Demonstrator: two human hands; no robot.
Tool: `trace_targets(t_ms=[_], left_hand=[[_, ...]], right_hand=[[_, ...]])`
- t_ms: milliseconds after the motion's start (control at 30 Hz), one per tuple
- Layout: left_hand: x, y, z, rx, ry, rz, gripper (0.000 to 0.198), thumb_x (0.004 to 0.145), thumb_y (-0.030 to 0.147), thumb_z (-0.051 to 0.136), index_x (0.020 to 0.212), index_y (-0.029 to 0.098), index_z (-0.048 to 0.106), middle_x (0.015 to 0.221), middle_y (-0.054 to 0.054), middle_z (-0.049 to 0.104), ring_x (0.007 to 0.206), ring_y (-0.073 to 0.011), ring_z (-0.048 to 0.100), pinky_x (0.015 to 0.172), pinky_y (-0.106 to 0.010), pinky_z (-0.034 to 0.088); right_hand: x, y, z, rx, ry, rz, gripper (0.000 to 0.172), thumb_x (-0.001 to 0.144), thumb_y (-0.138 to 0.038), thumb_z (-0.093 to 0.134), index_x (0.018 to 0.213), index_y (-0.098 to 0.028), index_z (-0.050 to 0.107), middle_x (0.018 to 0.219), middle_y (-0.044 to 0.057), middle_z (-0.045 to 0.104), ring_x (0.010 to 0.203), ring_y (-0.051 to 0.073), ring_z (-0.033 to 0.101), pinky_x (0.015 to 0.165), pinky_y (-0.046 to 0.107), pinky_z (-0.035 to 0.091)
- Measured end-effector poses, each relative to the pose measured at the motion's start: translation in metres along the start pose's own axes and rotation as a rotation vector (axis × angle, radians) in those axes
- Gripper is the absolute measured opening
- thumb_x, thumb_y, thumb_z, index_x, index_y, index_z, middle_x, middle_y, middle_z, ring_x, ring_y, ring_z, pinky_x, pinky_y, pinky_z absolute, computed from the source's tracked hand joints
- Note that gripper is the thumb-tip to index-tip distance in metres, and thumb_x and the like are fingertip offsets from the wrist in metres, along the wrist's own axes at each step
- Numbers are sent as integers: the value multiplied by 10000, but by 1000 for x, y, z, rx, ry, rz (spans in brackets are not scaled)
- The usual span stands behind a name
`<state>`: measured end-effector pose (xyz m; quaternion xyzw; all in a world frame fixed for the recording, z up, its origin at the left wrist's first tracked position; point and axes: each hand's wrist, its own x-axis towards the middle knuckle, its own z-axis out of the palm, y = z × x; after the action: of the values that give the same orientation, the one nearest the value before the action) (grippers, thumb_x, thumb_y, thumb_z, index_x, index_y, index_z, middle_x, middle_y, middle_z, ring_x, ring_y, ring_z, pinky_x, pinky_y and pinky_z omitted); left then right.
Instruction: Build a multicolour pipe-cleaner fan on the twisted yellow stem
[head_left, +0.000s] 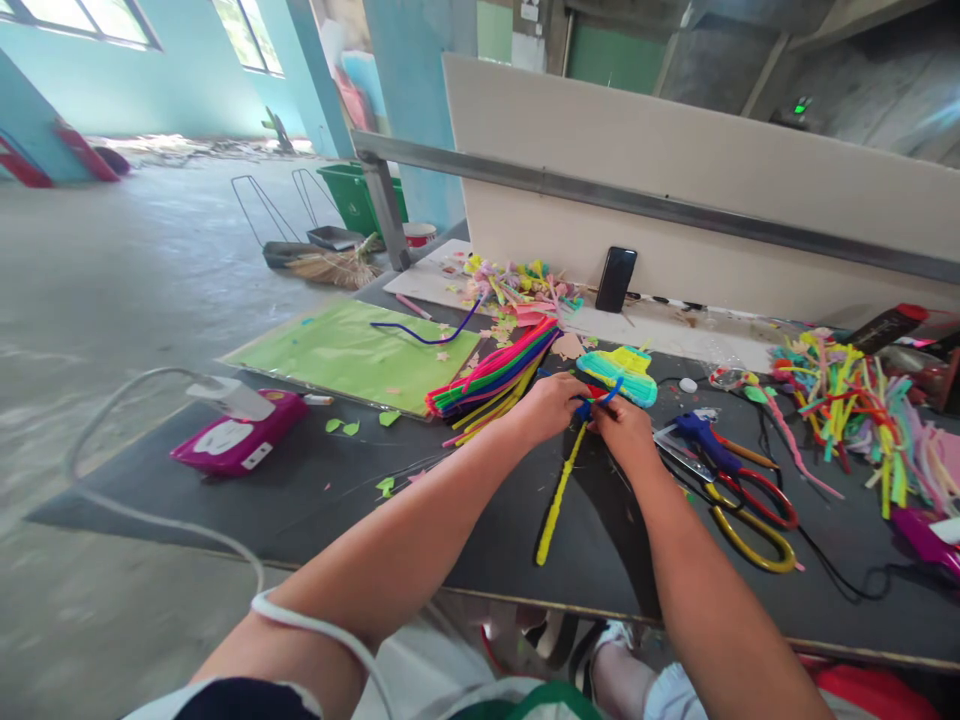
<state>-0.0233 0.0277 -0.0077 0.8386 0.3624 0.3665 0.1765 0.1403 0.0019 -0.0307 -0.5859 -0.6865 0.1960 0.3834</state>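
Note:
My left hand (pixel 553 402) and my right hand (pixel 624 424) meet over the middle of the table, fingers closed around a blue pipe cleaner (pixel 612 390). Red fuzzy material shows between the fingertips. Below the hands hangs a yellow pipe-cleaner stem (pixel 559 495), slanting toward the table's front edge. Just behind the hands is a turquoise and yellow pipe-cleaner shape (pixel 619 374). A bundle of coloured pipe cleaners (pixel 499 370) lies beside my left hand. Right of my right hand are scissors (pixel 742 490) with red and yellow handles, next to a blue-handled tool (pixel 705 440).
At left sit a purple tissue pack (pixel 238 435) and a green sheet (pixel 352 355). A white cable (pixel 150 510) crosses my left forearm. A phone (pixel 616 280) leans on the back board. Pipe-cleaner scraps (pixel 847 400) are heaped at right, others (pixel 525 285) at the back.

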Motion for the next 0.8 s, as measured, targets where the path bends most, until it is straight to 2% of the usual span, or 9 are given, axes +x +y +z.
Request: trace_targets(t_ms=[100, 267, 400, 533, 800], left_hand=[[-1, -5, -2, 99, -36, 33, 176, 798, 182, 539, 816, 181, 714, 842, -62, 695, 886, -178, 596, 844, -275, 440], [-2, -11, -5, 172, -59, 8, 175, 777, 168, 544, 759, 186, 716, 797, -41, 691, 839, -161, 594, 788, -247, 434], [-3, -14, -8, 209, -78, -22, 175, 753, 162, 540, 735, 189, 712, 773, -36, 681, 814, -163, 591, 757, -245, 431], [-4, -16, -10, 264, -92, -61, 182, 741, 165, 522, 714, 172, 702, 767, -54, 669, 798, -176, 588, 743, -257, 429], [-6, -18, -8, 333, -140, -95, 195, 706, 143, 496, 687, 163, 688, 751, -65, 653, 771, -182, 587, 720, -258, 434]], right_hand=[[-1, 2, -2, -23, 16, 5, 212, 814, -279, 501, 912, -218, 678, 728, 10, 705, 599, 158, 670, 638, 263, 516], [-3, 5, -9, -108, 31, 18, 191, 808, -253, 486, 830, -193, 667, 633, 8, 685, 533, 152, 638, 611, 254, 487], [-4, 4, -12, -235, 69, 21, 205, 793, -271, 491, 716, -184, 660, 614, 38, 674, 613, 177, 634, 638, 256, 440], [-6, 5, -12, -351, 111, 24, 208, 775, -273, 492, 682, -180, 654, 699, 70, 687, 674, 189, 621, 633, 259, 389], [-7, 7, -10, -456, 119, 70, 212, 762, -263, 484, 653, -173, 643, 599, 66, 646, 609, 187, 585, 578, 267, 330]])
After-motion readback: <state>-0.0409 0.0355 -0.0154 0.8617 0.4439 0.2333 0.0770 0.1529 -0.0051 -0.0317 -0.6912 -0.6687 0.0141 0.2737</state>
